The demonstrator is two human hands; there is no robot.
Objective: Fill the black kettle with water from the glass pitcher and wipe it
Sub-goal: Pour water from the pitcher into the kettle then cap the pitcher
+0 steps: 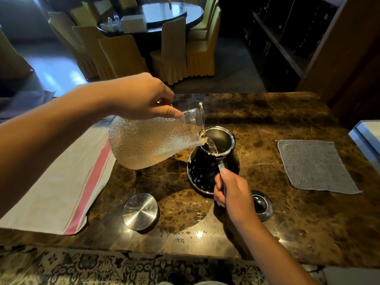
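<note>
Two steps make up this job, and by the look of things only the first is under way. Across the middle of the frame runs the brown marble tabletop (267, 120), with a cream cloth with a red stripe (61, 182) lying over its left part. Above that cloth's right edge, the dimpled clear glass pitcher (152, 142) is tipped on its side, neck toward the centre, a thin stream of water falling from its lip into the open mouth of the black, cone-shaped kettle (205, 167), which stands on the marble at centre frame. The left hand (139, 97) is wrapped over the pitcher's neck, thumb pressed along the glass. Water remains in the pitcher's belly, so filling seems only partly done; how full the kettle is cannot be told.

At right, the flat grey square wiping cloth (314, 165) lies untouched, well apart from the kettle, so wiping is not yet begun. The right hand (232, 194) clasps the kettle's dark handle, steadying it. Low left of centre sits a round brushed-steel lid (140, 211), and just right of the right hand a smaller black-knobbed lid (262, 204), so both vessels are uncapped.
</note>
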